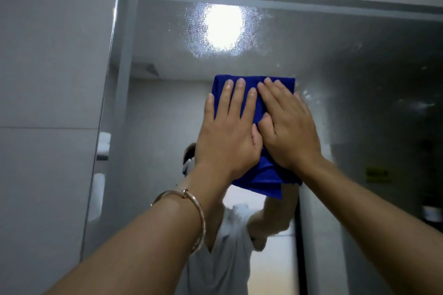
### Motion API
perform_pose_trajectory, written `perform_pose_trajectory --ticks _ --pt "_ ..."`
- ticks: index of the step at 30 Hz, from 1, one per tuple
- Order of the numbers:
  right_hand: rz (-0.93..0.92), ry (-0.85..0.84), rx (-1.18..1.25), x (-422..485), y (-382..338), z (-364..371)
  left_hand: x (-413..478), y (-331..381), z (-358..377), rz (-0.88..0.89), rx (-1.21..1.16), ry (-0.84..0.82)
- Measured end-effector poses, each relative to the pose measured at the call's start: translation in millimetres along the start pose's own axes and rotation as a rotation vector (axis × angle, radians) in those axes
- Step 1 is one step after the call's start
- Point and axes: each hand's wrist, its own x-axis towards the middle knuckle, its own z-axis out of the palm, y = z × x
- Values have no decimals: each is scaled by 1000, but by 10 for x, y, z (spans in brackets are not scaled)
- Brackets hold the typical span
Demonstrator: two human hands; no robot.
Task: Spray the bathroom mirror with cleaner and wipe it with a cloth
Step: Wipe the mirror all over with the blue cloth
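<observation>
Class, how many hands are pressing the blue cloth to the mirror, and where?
2. The left hand lies flat on the left half of the cloth; the right hand lies flat on its right half, close beside it. None seem hidden.

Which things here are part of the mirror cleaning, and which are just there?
Job: mirror, spray droplets, blue cloth, left hand and right hand pressing it flat.
Just there: bracelet, tiled wall, reflected yellow sticker.
</observation>
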Motion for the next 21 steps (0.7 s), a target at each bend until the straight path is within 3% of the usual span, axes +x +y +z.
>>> perform_pose_trajectory --ticks 11,21 --pt "14 18 19 -547 156 -79 -294 329 76 84 26 3" --pt "-52 -9 -29 -296 418 -152 46 406 29 105 108 -63"
